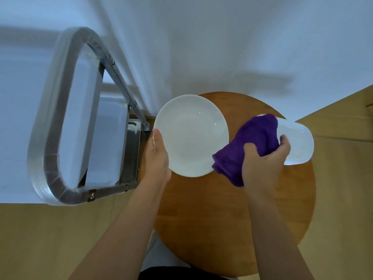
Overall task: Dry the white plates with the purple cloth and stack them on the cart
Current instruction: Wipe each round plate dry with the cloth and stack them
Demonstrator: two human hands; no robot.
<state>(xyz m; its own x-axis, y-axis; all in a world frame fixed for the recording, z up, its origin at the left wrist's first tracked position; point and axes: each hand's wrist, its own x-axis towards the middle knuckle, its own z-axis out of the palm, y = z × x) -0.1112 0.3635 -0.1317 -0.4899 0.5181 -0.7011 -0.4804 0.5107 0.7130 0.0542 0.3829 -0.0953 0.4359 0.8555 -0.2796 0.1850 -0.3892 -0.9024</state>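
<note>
Head view looks straight down on my two bare hands working over a round wooden table [222, 219]. My left hand [158, 156] holds a white plate [191, 136] by its left rim: the thumb lies straight along the edge on top, and the other fingers are hidden beneath, so I judge they are propping the plate from below. Held that way, the plate's whole upper face stays free for wiping. It also sits on the side nearest the cart [80, 122], whose metal frame and tray stand just left of the table, so I judge the carry across will be short.

My right hand [264, 158] has its fingers curled tight around a bunched purple cloth [248, 146]. The cloth bulges out above and to the left of the knuckles, and its lower left corner comes just beside the held plate's right rim; I cannot tell if it touches. A second white plate [298, 144] lies on the table to the right, partly under the cloth and the right fingertips. It looks as if it is waiting its turn.

So the held plate lies between my hands, its rim under the left thumb and its open face just left of the cloth. I see no plate on the cart's top tray. By my reading, stacking has not begun and drying of this plate is the step in hand.
</note>
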